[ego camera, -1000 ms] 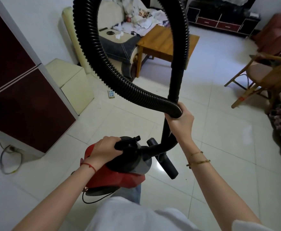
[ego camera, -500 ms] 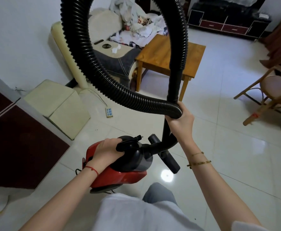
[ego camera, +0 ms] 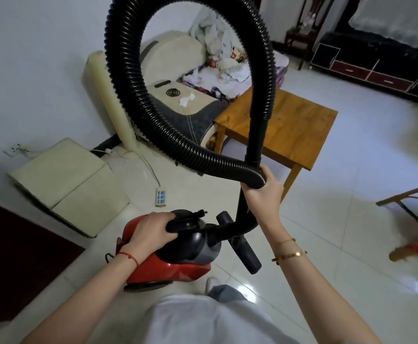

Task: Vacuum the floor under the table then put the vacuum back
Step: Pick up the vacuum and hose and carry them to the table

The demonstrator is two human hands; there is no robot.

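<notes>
- Left hand curled over black carry handle on top of red-and-black canister vacuum cleaner; fingers wrapped round the handle, thumb side hidden.
- Right hand clenched round end of black ribbed flexible hose and the black rigid wand tube together, gripping both where they cross.
- Red thread bracelet on left wrist; two thin gold bangles on right wrist.
- Vacuum body held in the air, low and in front of the torso, above white glossy tiled floor; red shell underneath, black dome on top.
- Black curved nozzle piece hanging just right of the body, pointing down and right.
- Hose looping up from right hand, arching past top of view, coming down the right side into the wand tube.
- Square light-wood low table beyond the right hand, partly behind the wand; well apart from the vacuum body.
- Cream and grey sofa behind the hose loop, touching or just beside the table's far-left corner; crumpled clothes piled on it.
- White power strip on floor just beyond the vacuum, cable running toward the wall.
- Cream rectangular ottoman at left, against the white wall.
- Dark low TV cabinet with red drawers at far right; bamboo chair at right edge, blurred.
</notes>
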